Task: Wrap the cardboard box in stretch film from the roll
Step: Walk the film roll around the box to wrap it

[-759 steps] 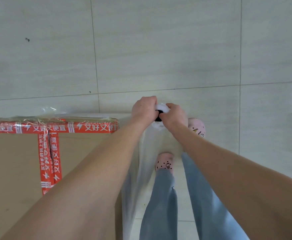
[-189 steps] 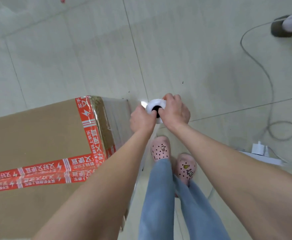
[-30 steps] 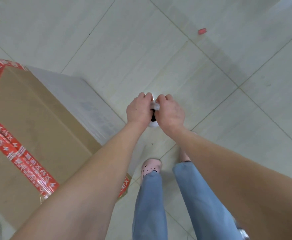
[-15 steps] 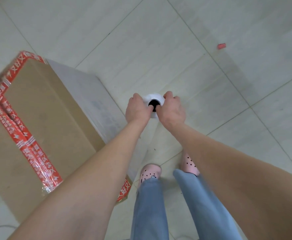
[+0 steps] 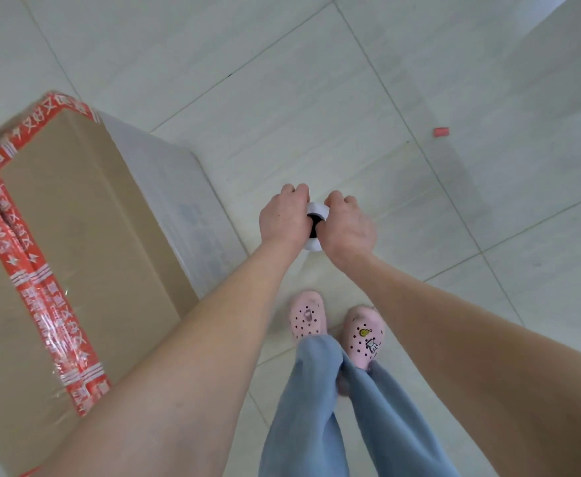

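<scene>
I see stretch film (image 5: pixel 178 201) on the cardboard box (image 5: pixel 75 235) right side; more laps likely remain. Left hand (image 5: pixel 282 218) and right hand (image 5: pixel 349 227) grips clamp the roll (image 5: pixel 317 209).

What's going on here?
A person stands beside a cardboard box on a tiled floor. The left hand and right hand both grip the top end of a film roll held upright. The box side nearest them is covered in cloudy film. The top is crossed with red tape. Wrapping looks to be in progress.
</scene>
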Motion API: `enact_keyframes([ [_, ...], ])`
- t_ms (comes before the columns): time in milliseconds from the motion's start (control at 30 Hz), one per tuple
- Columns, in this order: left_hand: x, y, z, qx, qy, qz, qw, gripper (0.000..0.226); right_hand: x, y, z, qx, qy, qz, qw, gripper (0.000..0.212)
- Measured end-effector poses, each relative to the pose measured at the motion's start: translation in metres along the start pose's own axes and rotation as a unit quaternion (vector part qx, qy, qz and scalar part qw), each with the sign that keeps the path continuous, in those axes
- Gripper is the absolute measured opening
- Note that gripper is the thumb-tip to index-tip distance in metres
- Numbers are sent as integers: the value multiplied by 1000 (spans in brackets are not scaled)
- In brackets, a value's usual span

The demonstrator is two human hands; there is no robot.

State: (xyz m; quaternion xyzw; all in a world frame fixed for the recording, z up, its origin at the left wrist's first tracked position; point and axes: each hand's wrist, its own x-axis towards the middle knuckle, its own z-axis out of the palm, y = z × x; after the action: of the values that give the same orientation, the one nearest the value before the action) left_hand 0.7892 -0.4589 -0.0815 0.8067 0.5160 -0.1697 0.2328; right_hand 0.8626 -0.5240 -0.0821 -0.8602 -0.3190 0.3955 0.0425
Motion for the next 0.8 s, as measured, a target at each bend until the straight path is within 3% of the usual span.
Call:
enact_keyframes([
  [200, 14, -16, -9, -136, -5, -135, 981, 15, 17, -28, -10, -78, 12, -51, 996, 36],
  [400, 34, -48, -32, -196, 8, -249, 948, 19, 36, -67, -5, 4, -34, 4, 999, 34],
  [500, 40, -57, -37, -142, -8, -212, 967, 22, 41, -80, -3, 59, -52, 32, 996, 34],
  [667, 58, -60, -39, -34, 3, -57, 998, 20, 48, -87, -4, 33, -44, 5, 998, 34],
  [800, 74, -68, -42, -67, -4, -63, 996, 10, 57, -96, -8, 4, -31, -20, 999, 33],
])
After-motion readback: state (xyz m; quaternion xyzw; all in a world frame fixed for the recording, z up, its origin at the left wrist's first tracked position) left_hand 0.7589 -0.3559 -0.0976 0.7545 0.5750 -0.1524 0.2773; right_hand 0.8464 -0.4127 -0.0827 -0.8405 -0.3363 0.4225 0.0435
